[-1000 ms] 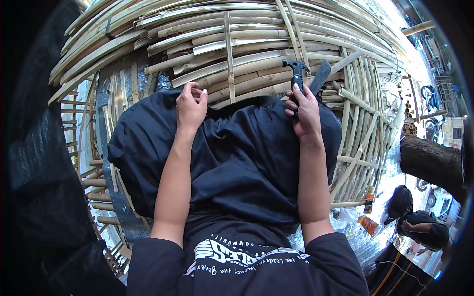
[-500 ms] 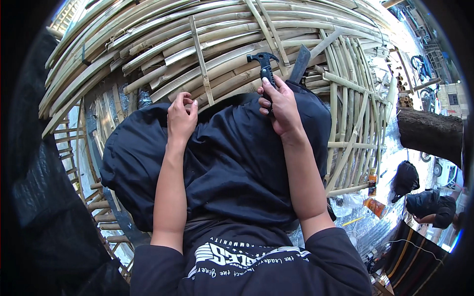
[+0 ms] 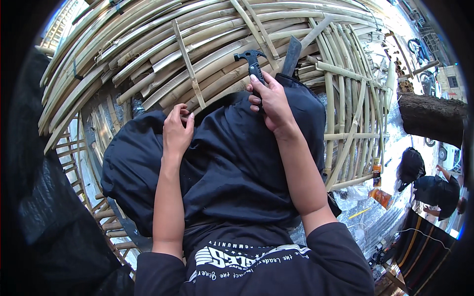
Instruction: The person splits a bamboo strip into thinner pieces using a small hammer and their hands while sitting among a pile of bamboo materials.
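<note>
My right hand is wrapped round the dark handle of a small claw hammer, thumb laid along the grip. The hammer stands head up above my right knee, its head pointing away from me. Over my left thigh, my left hand is held with its fingers loosely bent and the thumb apart, nothing in it. Black cloth covers my legs below both hands. Just past the right knee a flat dark blade-like piece sticks up; its lower end is hidden.
Long split bamboo strips lie stacked in front of me. A bamboo lattice frame is on the right, near a bottle and a thick dark trunk. Another person is at the far right. Black sheeting hangs left.
The view has shifted slightly, so the bamboo and both hands sit a little further left and my left hand lower. The right hand keeps its hold on the hammer.
</note>
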`<state>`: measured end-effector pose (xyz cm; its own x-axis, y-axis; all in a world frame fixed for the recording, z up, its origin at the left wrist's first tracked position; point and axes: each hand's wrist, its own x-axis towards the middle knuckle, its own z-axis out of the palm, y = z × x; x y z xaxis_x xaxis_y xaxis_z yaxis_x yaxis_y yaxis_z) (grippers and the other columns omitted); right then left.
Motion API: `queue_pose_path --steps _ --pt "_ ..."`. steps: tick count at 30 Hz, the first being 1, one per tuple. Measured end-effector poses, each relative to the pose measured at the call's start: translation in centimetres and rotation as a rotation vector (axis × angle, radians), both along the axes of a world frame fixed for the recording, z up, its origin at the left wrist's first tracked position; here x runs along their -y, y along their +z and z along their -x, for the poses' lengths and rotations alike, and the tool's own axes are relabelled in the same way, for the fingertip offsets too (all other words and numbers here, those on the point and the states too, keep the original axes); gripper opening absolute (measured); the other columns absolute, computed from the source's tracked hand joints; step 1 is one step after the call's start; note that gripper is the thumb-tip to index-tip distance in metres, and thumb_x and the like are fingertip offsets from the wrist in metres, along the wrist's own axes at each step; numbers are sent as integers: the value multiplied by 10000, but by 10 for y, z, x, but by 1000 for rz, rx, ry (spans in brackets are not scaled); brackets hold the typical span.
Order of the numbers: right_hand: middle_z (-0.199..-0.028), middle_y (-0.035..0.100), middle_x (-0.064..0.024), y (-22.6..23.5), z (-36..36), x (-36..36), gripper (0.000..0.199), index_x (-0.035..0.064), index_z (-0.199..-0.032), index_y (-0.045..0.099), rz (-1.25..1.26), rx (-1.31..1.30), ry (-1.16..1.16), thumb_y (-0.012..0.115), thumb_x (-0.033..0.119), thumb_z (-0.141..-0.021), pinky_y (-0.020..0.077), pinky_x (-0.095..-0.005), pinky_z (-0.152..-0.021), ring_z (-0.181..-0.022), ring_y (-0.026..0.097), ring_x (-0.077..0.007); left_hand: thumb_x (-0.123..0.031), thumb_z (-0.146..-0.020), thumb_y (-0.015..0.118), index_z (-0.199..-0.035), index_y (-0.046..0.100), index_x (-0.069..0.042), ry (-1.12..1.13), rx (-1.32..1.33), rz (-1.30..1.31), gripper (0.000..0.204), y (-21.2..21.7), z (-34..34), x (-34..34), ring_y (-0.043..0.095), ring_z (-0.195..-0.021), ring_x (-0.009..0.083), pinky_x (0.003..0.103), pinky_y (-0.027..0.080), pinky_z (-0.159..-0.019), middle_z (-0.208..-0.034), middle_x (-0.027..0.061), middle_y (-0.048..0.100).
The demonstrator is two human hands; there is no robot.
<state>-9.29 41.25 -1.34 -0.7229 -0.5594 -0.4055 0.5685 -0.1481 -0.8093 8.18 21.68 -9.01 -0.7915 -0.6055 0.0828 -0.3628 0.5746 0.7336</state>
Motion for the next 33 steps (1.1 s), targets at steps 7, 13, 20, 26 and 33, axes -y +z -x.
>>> queue_pose_path --steps 7,13,20,26,33 --pt "-875 565 6 -6 7 -5 291 88 -1294 535 -9 16 -2 642 174 -1038 371 -198 -496 -621 450 -48 -132 -931 710 -1223 625 14 -105 141 87 337 56 -21 -8 703 -963 285 387 541 -889 -1136 174 701" --pt "-850 538 17 -5 29 -15 393 35 -1388 495 -21 -62 8 639 111 -1030 396 -210 -487 -616 457 -43 -145 -958 697 -1236 636 -5 110 179 114 318 69 -70 42 711 -929 272 393 554 -848 -1149 176 700" --pt "-859 545 12 4 45 -29 450 37 -1434 477 -54 -144 112 649 92 -1021 395 -208 -489 -624 458 -35 -57 -987 655 -1230 646 9 278 -11 2 252 67 -117 57 715 -960 203 332 575 -850 -1097 138 719" --pt "-892 584 -16 5 50 -40 543 41 -1501 418 -82 -165 160 660 92 -1017 401 -200 -493 -618 470 -39 -45 -960 674 -1208 656 -2 259 -26 85 252 74 -122 42 715 -911 210 340 565 -841 -1058 132 727" --pt "-888 590 -18 -2 41 -32 644 39 -1568 342 -85 -159 110 663 86 -1012 415 -211 -499 -615 479 -48 -115 -942 706 -1200 647 2 -27 123 53 289 105 -68 57 708 -886 243 369 553 -817 -1055 154 720"
